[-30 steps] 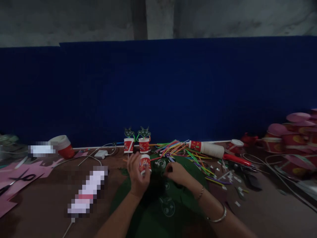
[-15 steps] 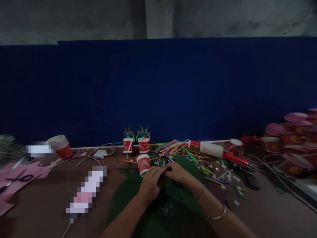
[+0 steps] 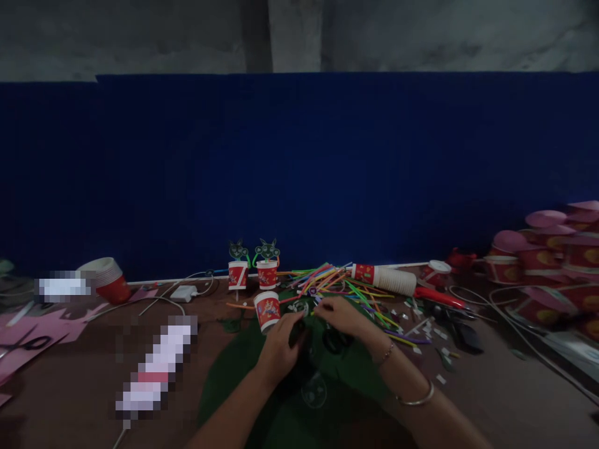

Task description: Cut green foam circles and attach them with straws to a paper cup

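Observation:
My left hand is curled closed over a dark green sheet; anything in its fingers is too dark to make out. Beside it my right hand makes a pinch, with its held piece too small to name. Black-handled scissors lie just below the right hand. A red printed paper cup leans slightly at the left fingertips; contact is unclear. Drawn on the green sheet is a round face outline. Behind stand two red cups topped by dark green eared figures with pipe-cleaner-like arms.
Colourful thin sticks lie in a heap near a toppled cup stack. Red-handled tool, white scraps and cables spread to the right, before pink-topped red cups. Leftward are a cup stack, pink paper and a white adapter.
My hands, together before, have drawn apart, the right one moving slightly rightward. The scissors beneath it show more. The whole view has shifted a little.

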The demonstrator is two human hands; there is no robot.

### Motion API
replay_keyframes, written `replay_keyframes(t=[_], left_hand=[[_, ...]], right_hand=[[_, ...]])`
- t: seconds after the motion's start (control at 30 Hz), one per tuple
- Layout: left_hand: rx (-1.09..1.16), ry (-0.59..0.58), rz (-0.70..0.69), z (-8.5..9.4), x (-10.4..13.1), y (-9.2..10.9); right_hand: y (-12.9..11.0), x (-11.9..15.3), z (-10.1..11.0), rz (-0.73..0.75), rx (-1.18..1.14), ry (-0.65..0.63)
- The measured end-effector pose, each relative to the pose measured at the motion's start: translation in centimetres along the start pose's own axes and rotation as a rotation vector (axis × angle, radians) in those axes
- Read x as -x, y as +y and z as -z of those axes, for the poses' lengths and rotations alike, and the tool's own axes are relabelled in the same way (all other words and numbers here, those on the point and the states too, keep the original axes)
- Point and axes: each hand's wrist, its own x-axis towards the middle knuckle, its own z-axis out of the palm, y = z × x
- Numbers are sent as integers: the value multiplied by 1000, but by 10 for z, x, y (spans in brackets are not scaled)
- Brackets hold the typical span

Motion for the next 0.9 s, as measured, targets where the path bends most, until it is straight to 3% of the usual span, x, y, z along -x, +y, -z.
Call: replay_keyframes(t=[0.1,0.2,0.4,0.57,0.8,0.9], left_hand=[[23,-4,36,0,-1,3],[24,-4,48,0,-2,6],[34,-32,52,0,-2,6],[59,-56,53,0,-2,6],[65,-75,55,0,-1,6],[90,-76,74,0,-1,6]], right_hand=[[12,4,26,-237,429,137],[25,7,42,-359,508,143],[30,7,51,-249,431,50],[42,9,53,-371,481,75],[38,4,47,-233,448,1],[36,8,49,-258,550,-32]])
